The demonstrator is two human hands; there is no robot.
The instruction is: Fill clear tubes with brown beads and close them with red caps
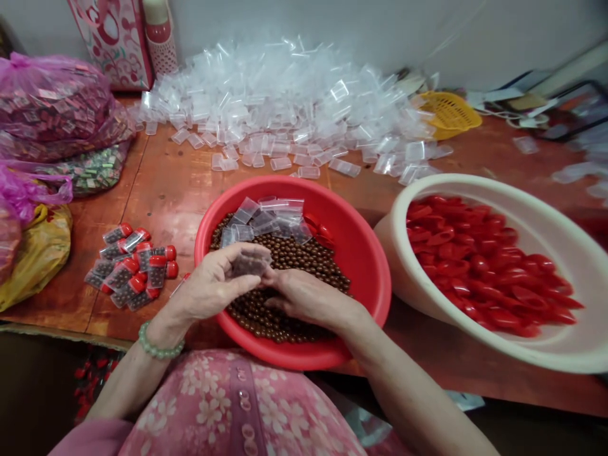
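Observation:
My left hand [221, 275] is closed around a small clear plastic case [249, 263] with dark beads visible inside. Fingertips of my right hand [301, 294] meet the end of that case, its fingers curled together; anything pinched in them is hidden. Both hands are over a red basin [365, 278] of shiny brown beads [308, 259]. On the beads lie several empty clear cases [266, 218], with a few red caps [323, 234] by the far wall.
Filled, red-capped cases [133, 266] are heaped at the left. A white tub [494, 183] of red caps [489, 266] stands at the right. Behind rises a large pile of clear cases [285, 95], beside a yellow basket [451, 114]. Purple bags [52, 107] sit far left.

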